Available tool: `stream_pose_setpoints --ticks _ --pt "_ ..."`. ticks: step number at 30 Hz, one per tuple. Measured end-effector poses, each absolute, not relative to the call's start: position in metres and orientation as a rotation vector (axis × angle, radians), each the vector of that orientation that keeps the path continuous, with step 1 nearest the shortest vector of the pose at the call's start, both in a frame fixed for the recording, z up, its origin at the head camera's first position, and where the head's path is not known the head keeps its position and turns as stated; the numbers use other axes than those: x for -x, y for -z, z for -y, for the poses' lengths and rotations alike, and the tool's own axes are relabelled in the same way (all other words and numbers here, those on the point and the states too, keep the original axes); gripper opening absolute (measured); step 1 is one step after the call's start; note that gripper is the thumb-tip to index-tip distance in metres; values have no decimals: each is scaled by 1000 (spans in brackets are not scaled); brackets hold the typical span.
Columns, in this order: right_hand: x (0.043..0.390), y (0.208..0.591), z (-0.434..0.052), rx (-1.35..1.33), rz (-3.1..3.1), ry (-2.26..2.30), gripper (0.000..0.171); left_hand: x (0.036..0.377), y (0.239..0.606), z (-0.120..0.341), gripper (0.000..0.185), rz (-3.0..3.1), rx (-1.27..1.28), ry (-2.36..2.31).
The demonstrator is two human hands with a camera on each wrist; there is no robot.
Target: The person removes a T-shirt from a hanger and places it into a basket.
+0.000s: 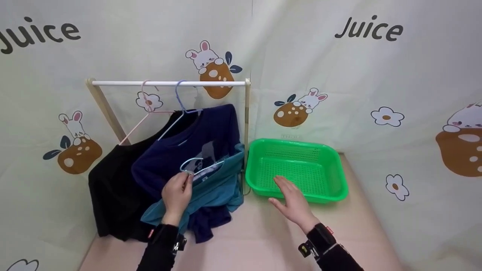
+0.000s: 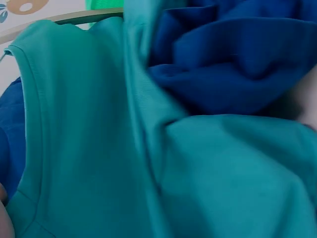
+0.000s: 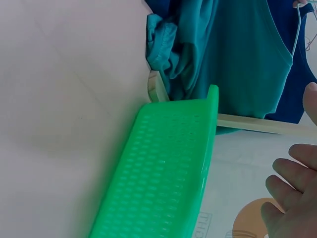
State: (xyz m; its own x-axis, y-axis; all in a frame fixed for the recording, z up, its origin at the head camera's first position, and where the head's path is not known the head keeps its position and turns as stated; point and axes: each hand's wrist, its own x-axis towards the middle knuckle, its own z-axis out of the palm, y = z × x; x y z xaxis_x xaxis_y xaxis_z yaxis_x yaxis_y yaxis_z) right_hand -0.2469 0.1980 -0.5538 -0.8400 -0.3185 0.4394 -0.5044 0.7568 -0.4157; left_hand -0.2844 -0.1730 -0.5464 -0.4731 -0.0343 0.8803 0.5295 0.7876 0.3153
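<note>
My left hand (image 1: 176,192) grips a light blue hanger (image 1: 191,164) just below its hook. From this hanger hangs a teal shirt (image 1: 203,192), which fills most of the left wrist view. Behind it, a navy shirt (image 1: 214,120) is on a purple-blue hanger (image 1: 178,96) hooked over the white rail. A black garment (image 1: 113,180) hangs at the left on a pink hanger (image 1: 133,128). Over the front edge of the green basket (image 1: 260,190) my right hand (image 1: 295,207) is held with straight fingers, holding nothing.
The rack has a white rail (image 1: 128,83) and wooden side posts (image 1: 107,109). Its right post stands close beside the basket. A pale pink table top (image 1: 260,244) lies below, and a printed curtain (image 1: 376,75) surrounds it at the back and sides.
</note>
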Motion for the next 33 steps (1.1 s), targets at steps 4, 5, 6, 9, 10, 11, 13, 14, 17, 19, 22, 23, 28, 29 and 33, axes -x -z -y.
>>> stream_pose_setpoints --ticks 4,5,6,9,10,11,13,14,17,19,22,23,28,29,33 --pt "251 551 -193 -637 2605 -762 68 276 554 175 17 1905 437 709" --pt "251 550 -192 -638 2602 -760 69 274 556 175 19 1888 458 710" --pt "252 549 -192 -640 2600 -761 69 272 556 174 22 1871 477 709" --pt "252 546 -189 -651 2597 -764 71 268 555 173 26 1823 532 710" --pt "252 544 -188 -655 2593 -774 72 267 553 172 26 1810 550 709" --pt "252 543 -188 -659 2590 -779 72 267 551 172 25 1799 563 702" --pt "251 540 -187 -668 2577 -797 73 267 545 171 24 1771 593 693" --pt "250 539 -186 -672 2568 -802 73 267 542 170 24 1756 606 690" --pt "249 535 -186 -680 2541 -817 73 267 533 166 22 1713 633 683" --pt "248 532 -187 -687 2528 -817 73 266 525 164 22 1683 644 688" --pt "247 530 -187 -694 2506 -816 73 264 510 160 23 1637 659 692" --pt "247 529 -187 -696 2497 -813 73 264 504 159 25 1622 660 697" --pt "248 523 -189 -697 2442 -823 73 259 464 151 31 1532 676 770" --pt "249 521 -189 -697 2429 -824 73 257 455 148 32 1515 680 790" --pt "251 510 -190 -694 2374 -853 76 252 422 141 38 1474 704 855"
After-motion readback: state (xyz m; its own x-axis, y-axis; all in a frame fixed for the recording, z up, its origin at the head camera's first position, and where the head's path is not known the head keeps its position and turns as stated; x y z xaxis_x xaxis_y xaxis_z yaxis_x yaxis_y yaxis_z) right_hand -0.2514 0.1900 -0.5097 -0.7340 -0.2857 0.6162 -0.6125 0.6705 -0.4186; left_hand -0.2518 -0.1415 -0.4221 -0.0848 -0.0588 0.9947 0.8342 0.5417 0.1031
